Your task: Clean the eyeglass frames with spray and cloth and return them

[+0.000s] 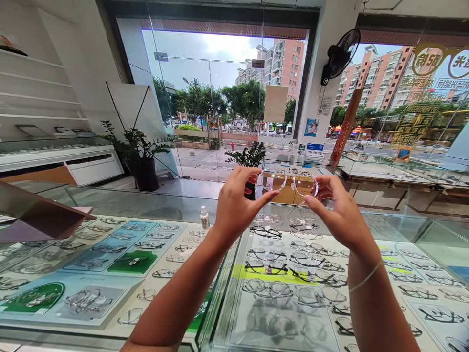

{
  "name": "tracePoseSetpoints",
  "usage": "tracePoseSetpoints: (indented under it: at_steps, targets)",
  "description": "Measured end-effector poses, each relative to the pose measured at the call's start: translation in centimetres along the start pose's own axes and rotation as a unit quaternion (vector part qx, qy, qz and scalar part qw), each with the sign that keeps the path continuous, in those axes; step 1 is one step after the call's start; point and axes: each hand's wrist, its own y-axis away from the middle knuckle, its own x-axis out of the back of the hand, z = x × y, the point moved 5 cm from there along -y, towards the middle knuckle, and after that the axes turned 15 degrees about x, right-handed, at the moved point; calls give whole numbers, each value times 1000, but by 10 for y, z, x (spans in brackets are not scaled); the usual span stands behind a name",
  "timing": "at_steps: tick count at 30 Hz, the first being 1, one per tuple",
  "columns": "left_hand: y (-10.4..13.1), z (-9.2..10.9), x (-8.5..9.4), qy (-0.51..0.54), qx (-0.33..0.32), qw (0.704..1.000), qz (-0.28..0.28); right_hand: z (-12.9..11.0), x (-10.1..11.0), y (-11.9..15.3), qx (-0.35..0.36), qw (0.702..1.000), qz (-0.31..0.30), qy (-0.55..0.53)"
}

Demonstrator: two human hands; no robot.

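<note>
The left hand (238, 198) and right hand (335, 208) grasp 1 pair of clear-rimmed eyeglasses (281, 189) above the glass-topped display tabletop (183, 203).

In front of me: clear glass-topped display counter (176, 203), w/ small white plastic bottle (204, 220) upright on it, L of ctr. Under the glass, rows of thin-framed specs (267, 267), dark or clear. On my L, rectangular green pad (124, 266) & rounded green pad (22, 304), each w/ specs on it; bright yellow-green strip (240, 272) nr middle.
</note>
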Motion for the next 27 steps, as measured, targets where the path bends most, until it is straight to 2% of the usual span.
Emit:
tracePoseSetpoints:
  at_steps: [12, 22, 25, 27]
  targets:
    - [0, 3, 3, -30, -22, 999, 12, 2, -2, 1, 4, 1000, -20, 10]
    - [-6, -8, 9, -42, 18, 998, -48, -6, -4, -2, 48, 998, 16, 43]
    - [-8, -10, 7, -33, 1, 999, -32, -9, -6, -4, 74, 994, 44, 60]
    - [-10, -10, 7, -24, -30, 999, 7, -11, -10, -5, 97, 990, 71, 71]
